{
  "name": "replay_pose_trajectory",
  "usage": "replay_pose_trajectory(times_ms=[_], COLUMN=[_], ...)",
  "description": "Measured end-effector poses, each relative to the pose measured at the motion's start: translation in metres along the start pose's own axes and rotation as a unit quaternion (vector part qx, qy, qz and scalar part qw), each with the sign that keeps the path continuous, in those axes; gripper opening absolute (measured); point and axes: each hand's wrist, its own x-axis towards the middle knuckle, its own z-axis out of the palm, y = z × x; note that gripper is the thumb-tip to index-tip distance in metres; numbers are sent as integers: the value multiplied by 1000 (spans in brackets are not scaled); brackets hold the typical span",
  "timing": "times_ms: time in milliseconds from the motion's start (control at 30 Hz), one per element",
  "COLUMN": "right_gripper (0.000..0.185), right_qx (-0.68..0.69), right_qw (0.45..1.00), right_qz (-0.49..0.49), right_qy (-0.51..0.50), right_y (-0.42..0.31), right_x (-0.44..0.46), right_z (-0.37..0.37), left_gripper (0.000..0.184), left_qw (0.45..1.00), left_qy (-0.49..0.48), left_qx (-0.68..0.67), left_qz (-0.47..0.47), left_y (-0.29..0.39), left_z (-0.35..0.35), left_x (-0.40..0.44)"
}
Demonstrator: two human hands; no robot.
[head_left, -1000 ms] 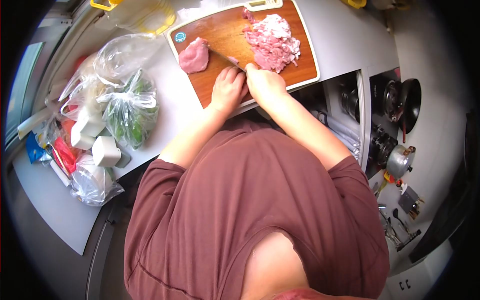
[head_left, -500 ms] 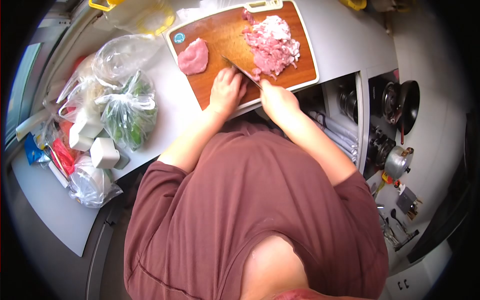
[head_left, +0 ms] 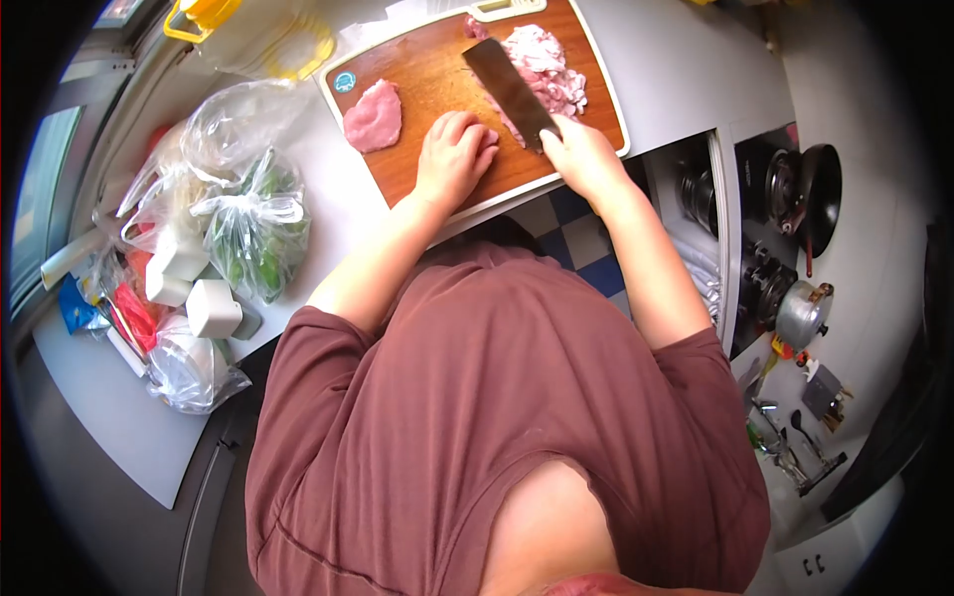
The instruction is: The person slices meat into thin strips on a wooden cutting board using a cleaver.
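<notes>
My right hand (head_left: 588,164) is wrapped round the handle of a cleaver (head_left: 510,91), its broad dark blade tilted over the cutting board (head_left: 437,74) beside the cut meat. My left hand (head_left: 452,159) rests on the board with curled fingers on a small piece of raw meat (head_left: 490,137), mostly hidden beneath them. A pile of sliced raw meat (head_left: 562,87), pink with whitish bits, lies on the right of the board, partly behind the blade. Toward the left edge lies a slab of raw meat (head_left: 374,117).
Left on the counter are a clear bag of green vegetables (head_left: 256,233), white containers (head_left: 213,308) and other plastic bags (head_left: 189,368). A yellow-handled clear jug (head_left: 268,40) stands behind the board. At right, a black pan (head_left: 820,199) and a metal pot (head_left: 801,316) sit by the stove.
The cleaver has moved away from my left fingers to the right, its blade turning from edge-down to flat-side up near the sliced pile. My left hand stays nearly in place.
</notes>
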Motion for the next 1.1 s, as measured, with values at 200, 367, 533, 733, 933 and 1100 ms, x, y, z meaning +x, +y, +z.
replay_pose_trajectory(times_ms=[200,367,533,733,933,1100], right_gripper=[19,18,20,18,19,18], right_qx=[-131,-181,-149,-142,-145,-170], right_qw=[991,980,988,989,989,982], right_qz=[-21,11,-22,1,-13,17], right_qy=[-21,-81,-38,-29,-29,-82], right_y=[-28,-30,-42,-39,-42,-40], right_x=[-33,-39,8,18,-14,-26], right_z=[8,5,43,32,6,9], left_gripper=[24,22,21,23,26,26], left_qw=[999,999,1000,999,999,999], left_qy=[17,20,10,18,42,38], left_qx=[35,35,29,31,20,12], left_qz=[3,-3,-4,-16,-25,-30], left_y=[-3,-6,-4,-5,-3,-5], left_z=[5,7,5,9,6,8], left_x=[-13,-13,-11,-15,-16,-16])
